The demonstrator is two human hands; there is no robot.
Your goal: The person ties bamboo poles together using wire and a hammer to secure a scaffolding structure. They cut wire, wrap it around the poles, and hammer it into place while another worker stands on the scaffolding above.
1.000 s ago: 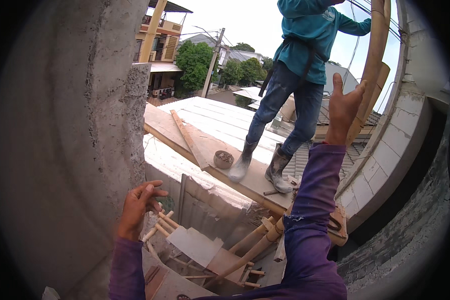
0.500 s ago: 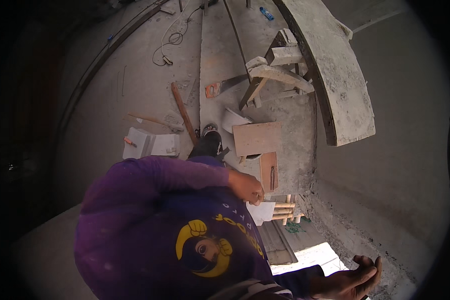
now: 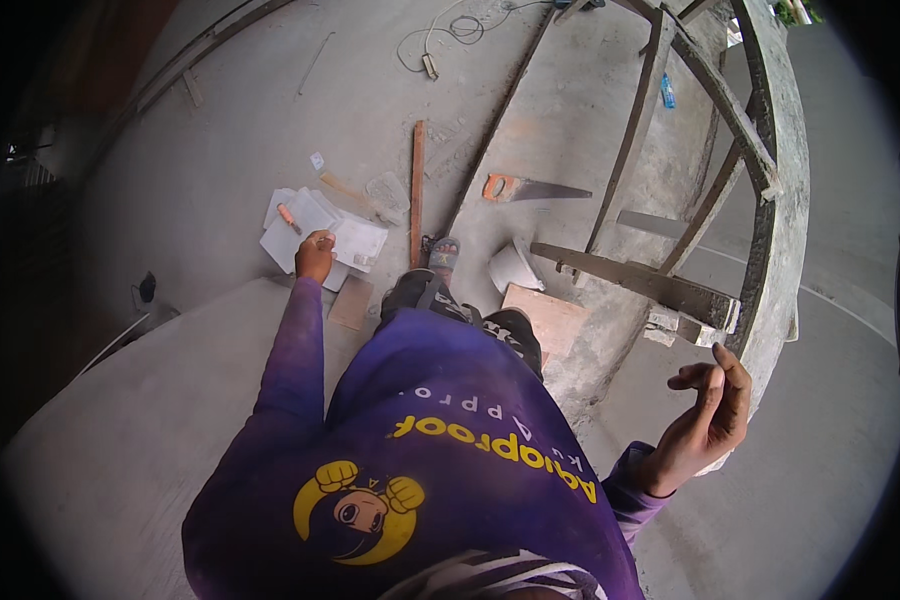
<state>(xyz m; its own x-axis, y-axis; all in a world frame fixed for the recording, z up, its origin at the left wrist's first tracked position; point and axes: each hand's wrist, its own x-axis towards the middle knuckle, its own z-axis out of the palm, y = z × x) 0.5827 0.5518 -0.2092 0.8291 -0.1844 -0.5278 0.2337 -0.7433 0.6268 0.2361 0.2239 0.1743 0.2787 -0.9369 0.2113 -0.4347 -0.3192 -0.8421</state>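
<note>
My left hand (image 3: pixel 315 257) is stretched out to the left with its fingers curled in. Whether anything is in them is hidden. It is just over the near edge of several pale flat sheets (image 3: pixel 360 240). On these sheets lies a small tool with an orange handle (image 3: pixel 289 219), apart from my fingers. My right hand (image 3: pixel 708 425) is raised on the right, thumb and fingers bent but apart, holding nothing. Behind it in the view is the near end of a cement-stained wooden trestle (image 3: pixel 650 285).
A handsaw (image 3: pixel 550 190) with an orange handle lies ahead on the concrete floor. Closer are a white bucket (image 3: pixel 516 268), a brown board (image 3: pixel 550 318) and a long wooden strip (image 3: pixel 417 195) by my sandalled foot (image 3: pixel 444 255). Farther off are a cable (image 3: pixel 465 30) and a blue bottle (image 3: pixel 667 92).
My view and body have turned to the right. The left hand has gone from in front of my waist out to the sheets. My right hand has come up and its fingers have spread.
</note>
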